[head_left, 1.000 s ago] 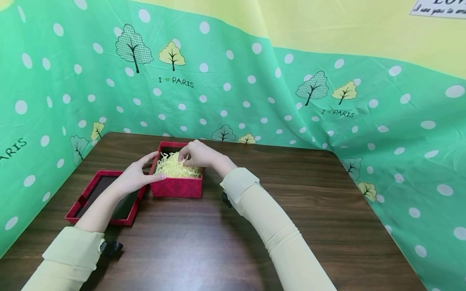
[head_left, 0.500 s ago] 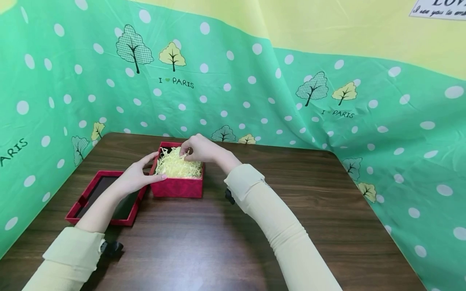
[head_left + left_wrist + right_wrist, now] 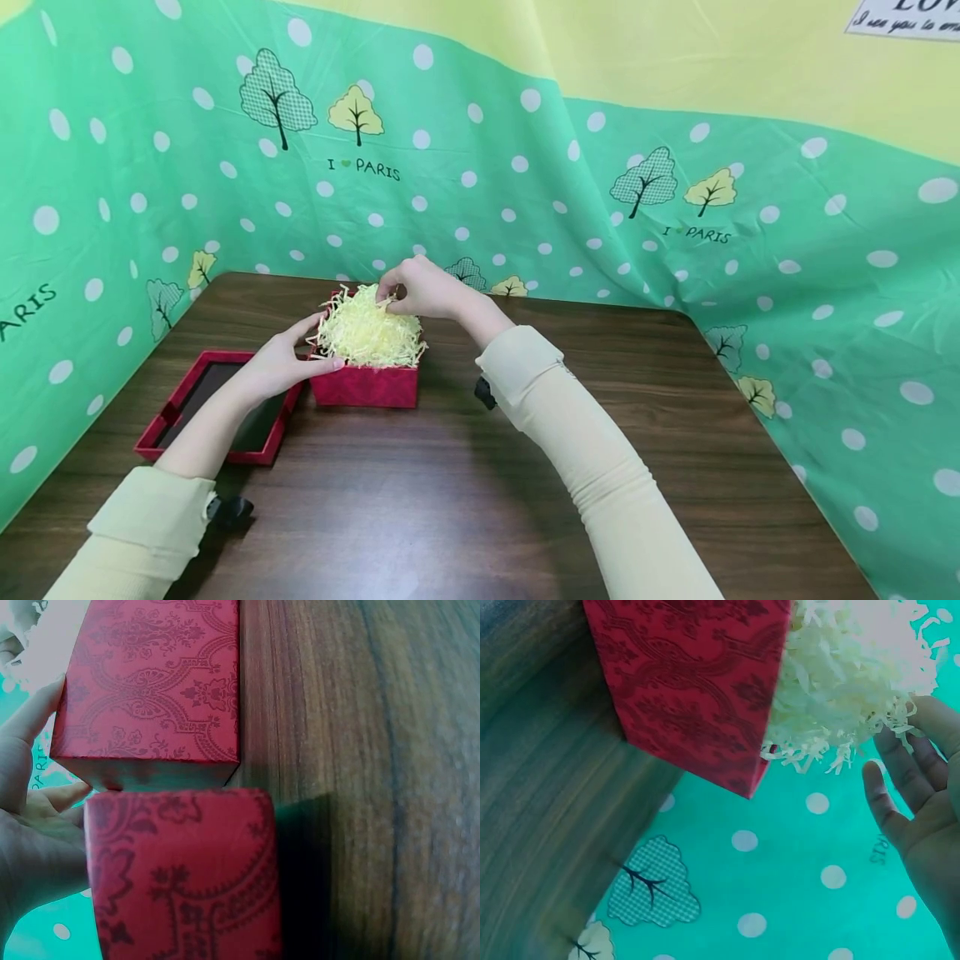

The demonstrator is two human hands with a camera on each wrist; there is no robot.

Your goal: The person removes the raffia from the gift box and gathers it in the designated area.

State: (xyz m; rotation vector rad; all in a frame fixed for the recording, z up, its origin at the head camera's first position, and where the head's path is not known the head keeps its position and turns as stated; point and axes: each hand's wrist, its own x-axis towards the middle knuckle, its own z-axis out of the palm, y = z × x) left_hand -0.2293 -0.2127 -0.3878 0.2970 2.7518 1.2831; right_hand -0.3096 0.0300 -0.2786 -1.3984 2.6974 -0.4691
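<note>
A red patterned gift box stands on the table, with a mound of pale yellow shredded paper bulging above its rim. At the box's left side my left hand holds it, thumb on the front corner and fingers towards the back. My right hand pinches the top of the shredded paper between thumb and fingers. In the right wrist view strands hang over the box's edge beside those fingers. The paper hides the inside of the box.
A shallow red lid with a dark inside lies left of the box, partly under my left forearm. The dark wooden table extends to the right. A green dotted cloth hangs behind its back edge.
My right hand has lifted up and slightly right, drawing the shredded paper from inside the box to above its rim. My left hand, the box and the lid have stayed put.
</note>
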